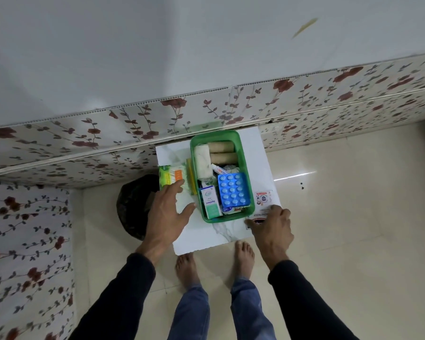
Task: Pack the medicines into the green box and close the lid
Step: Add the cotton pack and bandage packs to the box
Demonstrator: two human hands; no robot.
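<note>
The green box (244, 168) stands open on a small white table (260, 168). Inside lie two brown bandage rolls (221, 147), white gauze (203, 163), a blue blister pack (232, 190), a white-and-teal carton (210, 201) and a small tube (220, 171). Left of the box lie a green carton (165, 179), an orange-labelled pack (178, 175) and a yellow-green strip (190, 176). My left hand (166, 212) is spread open, its fingertips reaching the orange-labelled pack. My right hand (271, 225) rests on the table's front right corner, holding nothing. I cannot pick out a lid.
A dark round bin (135, 204) sits on the floor left of the table. Floral panelling (304, 99) runs along the wall behind it. My bare feet (187, 268) stand at the table's front edge on beige tiles. A printed sticker (263, 198) marks the table's right side.
</note>
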